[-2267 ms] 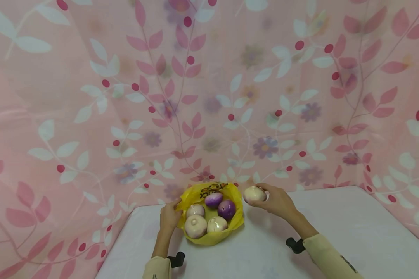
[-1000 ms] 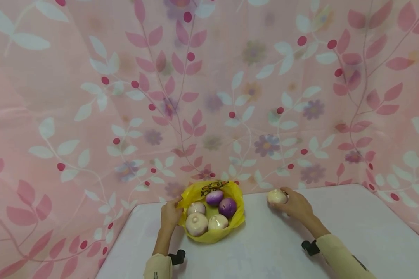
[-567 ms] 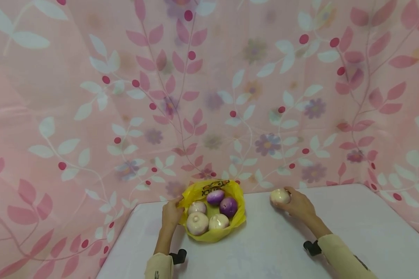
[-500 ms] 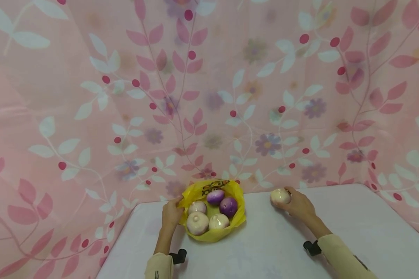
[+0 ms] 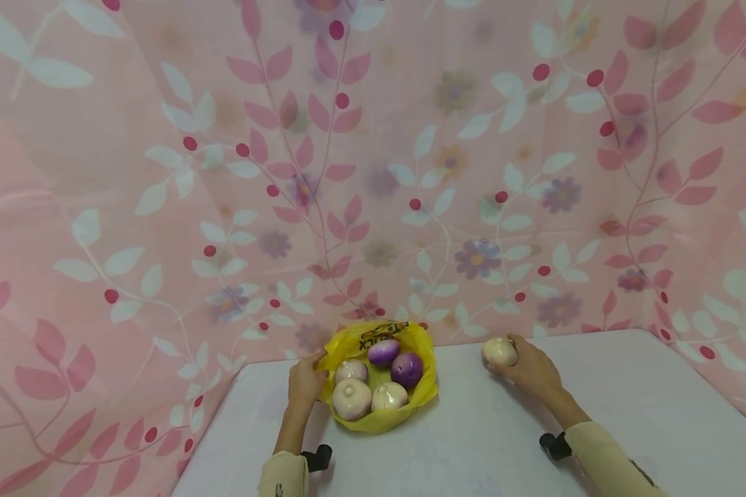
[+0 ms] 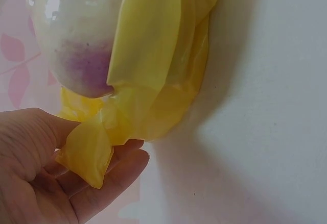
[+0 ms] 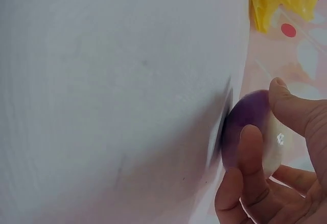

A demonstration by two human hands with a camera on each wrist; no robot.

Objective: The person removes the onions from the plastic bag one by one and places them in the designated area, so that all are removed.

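Observation:
A yellow plastic bag [image 5: 376, 422] with black print stands open on the table, several white-and-purple turnips inside it. Two of those turnips show mostly purple [image 5: 406, 369]; the others, such as the front left one [image 5: 351, 399], show pale sides. My left hand [image 5: 305, 379] pinches the bag's left rim between thumb and fingers, and a corner of yellow film [image 6: 89, 157] sticks out of that grip in the left wrist view. To the right of the bag, my right hand [image 5: 533, 369] holds another turnip [image 5: 499, 352], fingers and thumb round it, its purple side [image 7: 245, 117] close over the tabletop.
A white cloth covers the table [image 5: 460, 442]. Right behind its far edge hangs a pink floral curtain [image 5: 373, 172]. Black wrist-camera mounts [image 5: 555, 446] sit at both sleeve cuffs.
My right hand has carried the turnip rightward from beside the bag and lowered it slightly, holding nearly still over the last half second. My left hand stays on the bag's rim.

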